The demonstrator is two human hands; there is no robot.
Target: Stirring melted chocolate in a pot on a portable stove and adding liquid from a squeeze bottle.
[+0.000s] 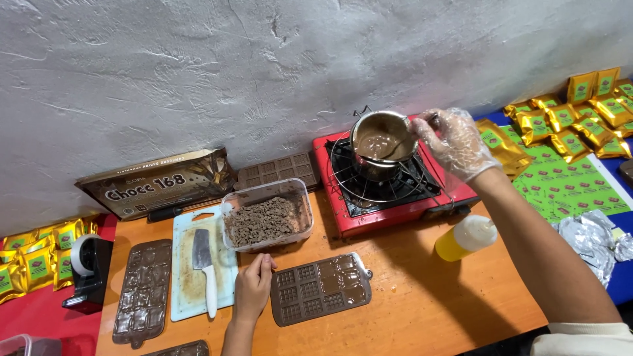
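My right hand (pixel 453 140), in a clear plastic glove, grips a spoon (pixel 403 140) that dips into a small steel pot (pixel 381 140) of melted chocolate. The pot stands on a wire rack over a red portable stove (pixel 395 209). My left hand (pixel 254 285) rests bare on the orange table (pixel 422 303), fingers curled, between a white cutting board (pixel 186 283) and a brown chocolate-bar mould (pixel 320 289). That mould is partly filled with chocolate at its right end. Just beyond the left hand stands a clear tub of chopped chocolate (pixel 267 218).
A white-handled knife (pixel 205 264) lies on the board. A second filled mould (pixel 143 290) lies left of it, a yellow squeeze bottle (pixel 465 237) right of the stove. Gold and green packets (pixel 580 112) cover the right side, a tape dispenser (pixel 89 270) and more packets the left.
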